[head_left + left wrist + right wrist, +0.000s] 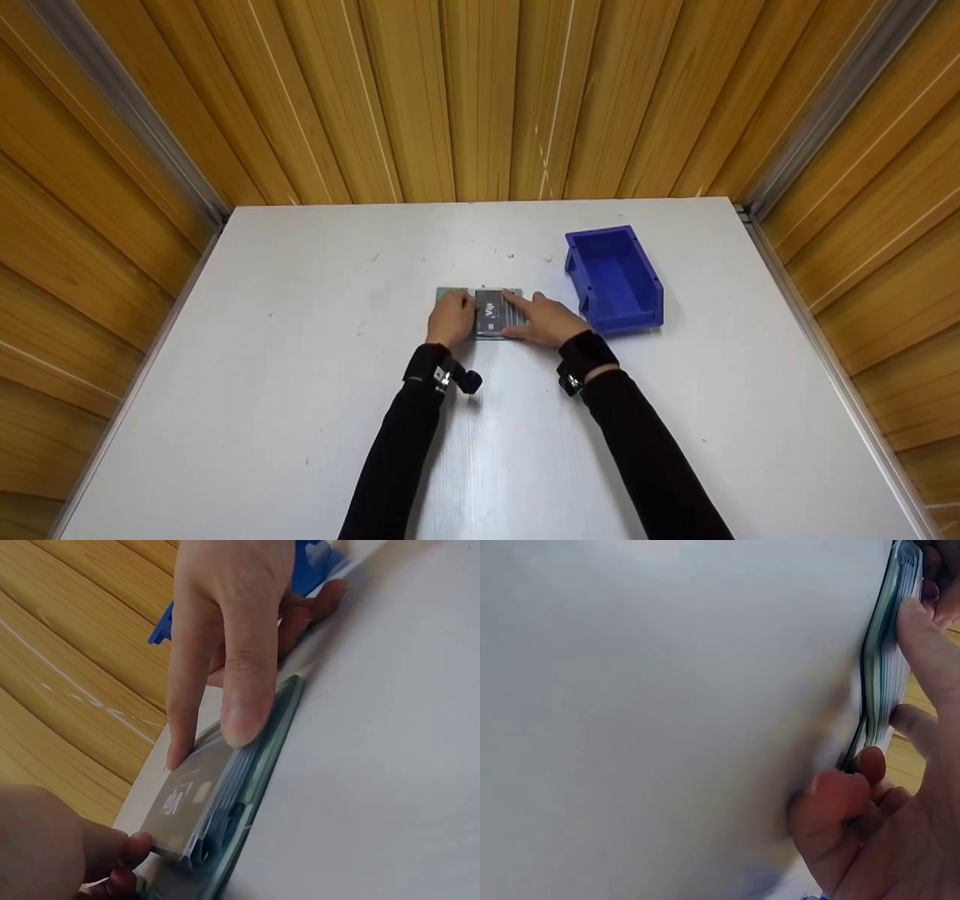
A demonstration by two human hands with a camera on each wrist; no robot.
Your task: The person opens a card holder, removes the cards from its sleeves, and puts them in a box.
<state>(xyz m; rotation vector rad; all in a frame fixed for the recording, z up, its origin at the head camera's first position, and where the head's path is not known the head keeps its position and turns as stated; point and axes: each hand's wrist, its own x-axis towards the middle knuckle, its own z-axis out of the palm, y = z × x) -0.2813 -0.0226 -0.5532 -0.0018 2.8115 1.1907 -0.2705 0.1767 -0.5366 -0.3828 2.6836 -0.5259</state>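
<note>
A green card holder [452, 290] lies open on the table, its clear sleeves [222, 804] stacked on the right-hand side. On top is a dark card marked "Vip" [487, 309]; whether it lies wholly within a sleeve is unclear. My left hand [451, 319] pinches the card's left edge between thumb and curled finger. From the right, my right hand [551, 321] rests its thumb and index finger, spread apart, on the card and sleeves. Its other fingers [832, 799] bend loosely by the holder's right edge.
Just right of my right hand stands a blue plastic bin [658, 304]. The white table [300, 420] meets yellow wood-patterned walls [480, 105] at the back and sides. Each wrist carries a black strapped camera [469, 381].
</note>
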